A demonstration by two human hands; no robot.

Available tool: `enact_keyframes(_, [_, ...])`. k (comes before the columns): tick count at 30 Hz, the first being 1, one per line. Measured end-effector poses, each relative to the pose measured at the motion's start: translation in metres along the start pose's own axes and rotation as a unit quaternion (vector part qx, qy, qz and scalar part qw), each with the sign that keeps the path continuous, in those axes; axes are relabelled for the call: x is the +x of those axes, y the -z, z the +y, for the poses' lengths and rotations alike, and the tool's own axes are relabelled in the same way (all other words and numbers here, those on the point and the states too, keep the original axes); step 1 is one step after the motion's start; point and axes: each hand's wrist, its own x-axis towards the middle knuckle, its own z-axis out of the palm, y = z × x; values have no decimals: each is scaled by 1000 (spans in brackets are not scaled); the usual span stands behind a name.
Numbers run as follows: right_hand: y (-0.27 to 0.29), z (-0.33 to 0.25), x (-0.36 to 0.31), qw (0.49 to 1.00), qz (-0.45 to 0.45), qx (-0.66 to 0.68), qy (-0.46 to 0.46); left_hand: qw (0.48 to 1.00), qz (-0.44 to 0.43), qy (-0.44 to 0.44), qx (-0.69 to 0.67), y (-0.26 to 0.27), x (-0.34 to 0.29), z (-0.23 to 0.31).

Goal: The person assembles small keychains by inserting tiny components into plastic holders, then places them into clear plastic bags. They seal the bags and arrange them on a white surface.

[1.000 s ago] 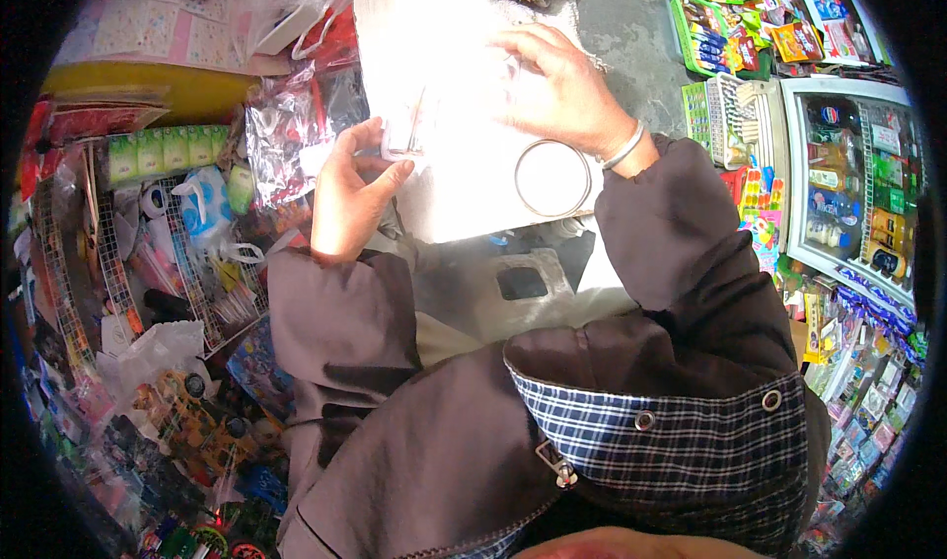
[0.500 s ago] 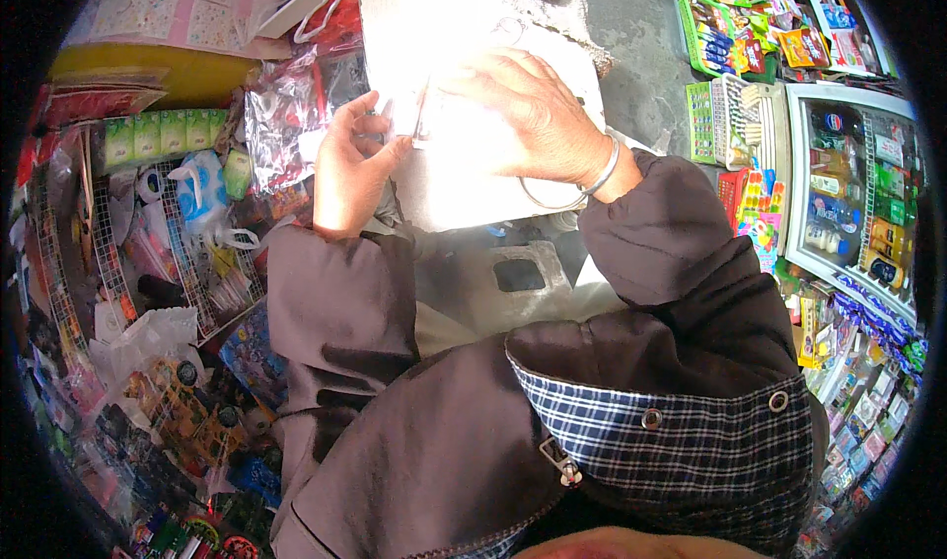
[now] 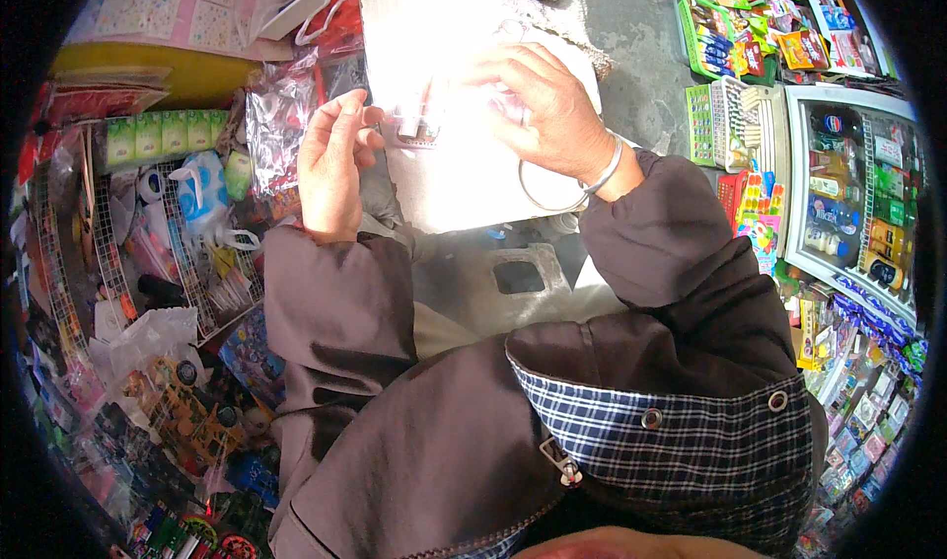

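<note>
My left hand [image 3: 333,169] is hovering with bent, slack fingers, holding nothing, just left of a small see-through pack [image 3: 416,130] that is lying on the left part of a sunlit white board [image 3: 464,196]. My right hand [image 3: 557,115] is curving over the board's right side; glare is washing out its fingertips, so I can't say whether they're gripping anything. A round ring [image 3: 530,200] is lying near my right wrist.

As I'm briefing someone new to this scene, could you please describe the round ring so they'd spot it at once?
Find the big white surface at top centre. On its lower right, below the right hand, is the thin ring, partly hidden. Unlike the nearby silver bangle, it isn't worn.
</note>
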Motion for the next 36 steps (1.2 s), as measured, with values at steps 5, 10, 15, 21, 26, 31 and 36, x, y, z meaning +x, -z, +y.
enact_keyframes(5, [1,5,4,994,55,81,-42,823,30,-414,388,-22,-3,-13])
enact_keyframes(10, [1,7,6,984,68,140,-89,724,65,-450,518,-47,-1,-20])
enact_keyframes(15, [0,8,6,981,77,157,-86,715,82,-433,543,-58,7,-17])
enact_keyframes(21, [0,9,4,980,87,157,-88,711,97,-398,572,-68,15,-18])
enact_keyframes(26, [-1,12,5,979,84,163,-88,716,108,-404,558,-68,23,-23])
enact_keyframes(31, [-1,13,4,978,80,168,-95,736,111,-398,535,-69,29,-27])
enact_keyframes(36, [-1,12,5,980,90,157,-79,745,88,-375,545,-69,31,-27])
